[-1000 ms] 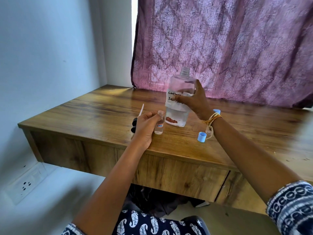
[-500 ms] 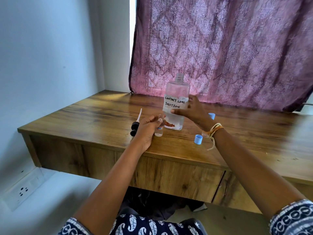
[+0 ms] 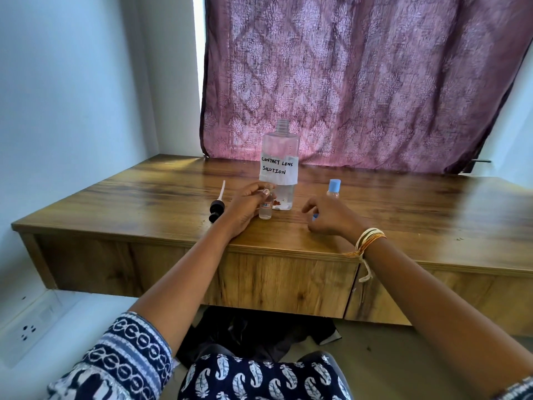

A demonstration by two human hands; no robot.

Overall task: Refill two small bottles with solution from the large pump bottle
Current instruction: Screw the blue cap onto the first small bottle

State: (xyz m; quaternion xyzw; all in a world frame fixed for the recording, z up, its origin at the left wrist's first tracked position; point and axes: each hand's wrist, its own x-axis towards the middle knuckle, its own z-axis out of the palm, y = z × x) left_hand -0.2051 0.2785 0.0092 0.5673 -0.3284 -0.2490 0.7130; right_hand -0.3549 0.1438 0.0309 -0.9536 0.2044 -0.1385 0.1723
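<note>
Large bottle [image 3: 279,168] upright, uncapped; left hand [image 3: 245,206] fingers grasp small bottle [image 3: 266,207]; right hand [image 3: 331,217] fingers released.

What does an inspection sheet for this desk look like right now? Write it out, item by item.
Surface: wooden desk, glossy, drawer fronts below.
Job's things: large bottle labelled CONTACT LENS SOLUTION, upright, uncapped, liquid low. Pump head lies apart on the desk, to its left. Small open bottle upright in front of the large one. Second small bottle upright with blue cap on. A loose blue cap is mostly hidden behind the right hand.
Clutter: nothing seen on the desk; dark cloth on the floor beneath.
Hands: left hand holds the small open bottle in its fingers; right hand hovers, fingers loosely curled, holding nothing.
Cables: nothing seen.
Surroundings: purple curtain, pale wall, wall socket low left.
</note>
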